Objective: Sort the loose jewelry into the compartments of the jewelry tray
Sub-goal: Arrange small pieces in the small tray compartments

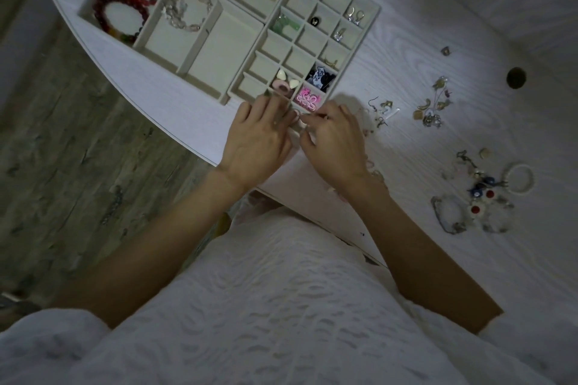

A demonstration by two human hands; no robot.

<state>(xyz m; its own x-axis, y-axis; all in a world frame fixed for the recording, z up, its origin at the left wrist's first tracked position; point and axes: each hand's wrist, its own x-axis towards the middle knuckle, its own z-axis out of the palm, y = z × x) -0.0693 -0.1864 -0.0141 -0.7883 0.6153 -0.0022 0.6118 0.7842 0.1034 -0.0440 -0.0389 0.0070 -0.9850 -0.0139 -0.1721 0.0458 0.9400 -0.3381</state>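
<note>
Down at the tabletop's near edge, both hands meet: left hand and right hand pinch a thin wire-like earring, too small to make out, each grip closed on it, just beside the cream jewelry tray. Its small square compartments hold a pink flower piece and heart-shaped studs. Loose jewelry lies scattered off right.

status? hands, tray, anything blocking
Left hand and right hand together pinching a small thin piece, type unclear, at near edge of grid tray. Loose jewelry still on table, right. Nothing blocking.
</note>
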